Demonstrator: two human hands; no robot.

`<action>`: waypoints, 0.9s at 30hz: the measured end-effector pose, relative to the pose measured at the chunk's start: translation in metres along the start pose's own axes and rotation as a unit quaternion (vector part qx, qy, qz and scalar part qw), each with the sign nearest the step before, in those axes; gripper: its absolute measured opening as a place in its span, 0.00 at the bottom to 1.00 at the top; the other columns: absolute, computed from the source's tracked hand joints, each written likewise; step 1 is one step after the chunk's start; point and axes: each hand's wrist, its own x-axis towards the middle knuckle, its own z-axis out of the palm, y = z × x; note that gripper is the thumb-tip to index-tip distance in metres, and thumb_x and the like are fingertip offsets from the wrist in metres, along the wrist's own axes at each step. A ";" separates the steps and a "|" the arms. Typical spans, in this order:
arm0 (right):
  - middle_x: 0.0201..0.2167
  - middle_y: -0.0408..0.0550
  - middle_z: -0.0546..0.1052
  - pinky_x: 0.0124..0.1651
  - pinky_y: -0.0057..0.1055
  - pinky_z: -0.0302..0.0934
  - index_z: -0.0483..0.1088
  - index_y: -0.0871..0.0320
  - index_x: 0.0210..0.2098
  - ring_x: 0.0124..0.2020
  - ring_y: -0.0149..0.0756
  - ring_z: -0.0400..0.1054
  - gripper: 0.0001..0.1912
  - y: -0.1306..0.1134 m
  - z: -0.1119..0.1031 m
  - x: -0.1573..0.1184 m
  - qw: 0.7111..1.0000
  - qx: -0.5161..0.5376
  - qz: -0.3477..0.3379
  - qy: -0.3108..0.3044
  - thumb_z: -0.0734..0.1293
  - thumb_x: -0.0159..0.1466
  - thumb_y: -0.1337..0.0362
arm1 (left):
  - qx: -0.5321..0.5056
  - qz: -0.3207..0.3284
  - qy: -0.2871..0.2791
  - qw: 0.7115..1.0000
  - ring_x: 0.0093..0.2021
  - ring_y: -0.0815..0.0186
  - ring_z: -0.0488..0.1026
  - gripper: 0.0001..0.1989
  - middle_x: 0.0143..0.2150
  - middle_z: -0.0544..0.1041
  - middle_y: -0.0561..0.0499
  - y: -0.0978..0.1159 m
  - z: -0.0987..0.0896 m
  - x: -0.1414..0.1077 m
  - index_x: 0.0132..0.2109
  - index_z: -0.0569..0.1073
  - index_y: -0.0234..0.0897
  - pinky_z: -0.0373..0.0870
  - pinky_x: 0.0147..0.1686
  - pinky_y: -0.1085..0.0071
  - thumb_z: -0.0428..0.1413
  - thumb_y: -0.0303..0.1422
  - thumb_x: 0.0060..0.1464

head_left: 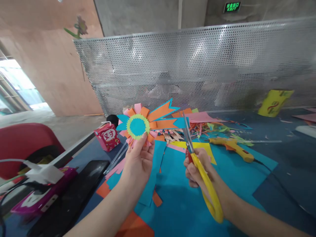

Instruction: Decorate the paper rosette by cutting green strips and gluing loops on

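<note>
My left hand (pixel 142 153) pinches a paper rosette (pixel 137 126) by its lower edge, thumb on the front. The rosette has a blue disc, a yellow-green zigzag ring, and pink, orange and blue loops. Two orange-on-blue ribbon tails (pixel 163 124) stick out to the right; the upper one ends in a notch. In my right hand (pixel 197 166) is a pair of scissors (pixel 206 184) with yellow handles. Their blades point up, slightly parted, at the blue end of the lower tail. Whether the blades touch the paper I cannot tell.
Blue paper sheets (pixel 180 197) cover the table below my hands. A yellow glue gun (pixel 232 146) with a cord lies at right, near paper scraps (pixel 202 128). A pink box (pixel 107 135), black phone-like slab (pixel 71 197) and power strip (pixel 44 197) are left. A perforated metal screen (pixel 172 65) stands behind.
</note>
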 end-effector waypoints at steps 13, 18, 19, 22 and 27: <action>0.22 0.35 0.58 0.11 0.18 0.48 0.50 0.50 0.30 0.15 0.23 0.50 0.19 -0.001 0.001 0.002 0.992 0.063 0.102 0.036 0.64 0.52 0.49 | 0.001 -0.009 0.020 1.000 0.23 0.78 0.71 0.08 0.23 0.73 0.57 0.002 0.002 -0.002 0.26 0.68 0.34 0.70 0.32 0.80 0.53 0.19 0.47; 0.20 0.35 0.59 0.07 0.19 0.51 0.51 0.50 0.30 0.13 0.23 0.49 0.18 -0.001 0.002 0.005 0.987 0.100 0.122 0.020 0.64 0.51 0.50 | 0.004 -0.011 0.016 1.000 0.24 0.77 0.71 0.07 0.24 0.73 0.56 0.002 0.002 -0.001 0.27 0.69 0.34 0.70 0.31 0.80 0.52 0.19 0.48; 0.20 0.34 0.59 0.07 0.20 0.51 0.51 0.50 0.31 0.13 0.22 0.48 0.18 -0.002 0.002 0.005 0.987 0.104 0.123 0.016 0.64 0.51 0.50 | 0.002 -0.012 0.015 1.000 0.24 0.77 0.71 0.07 0.24 0.73 0.56 0.003 0.002 -0.001 0.27 0.69 0.34 0.70 0.31 0.80 0.52 0.19 0.48; 0.18 0.31 0.57 0.06 0.23 0.53 0.48 0.50 0.30 0.10 0.23 0.49 0.20 -0.010 0.003 0.007 0.982 0.114 0.148 0.009 0.63 0.50 0.49 | 0.002 -0.010 0.009 1.000 0.24 0.77 0.71 0.07 0.24 0.73 0.56 0.003 0.002 -0.001 0.27 0.69 0.34 0.69 0.30 0.80 0.52 0.19 0.48; 0.17 0.29 0.58 0.07 0.25 0.55 0.46 0.49 0.33 0.09 0.26 0.56 0.25 -0.019 0.004 0.006 0.984 0.081 0.158 -0.008 0.64 0.47 0.46 | 0.002 0.003 -0.004 1.000 0.23 0.77 0.71 0.07 0.23 0.73 0.57 0.003 0.000 0.002 0.26 0.69 0.34 0.70 0.31 0.80 0.52 0.19 0.48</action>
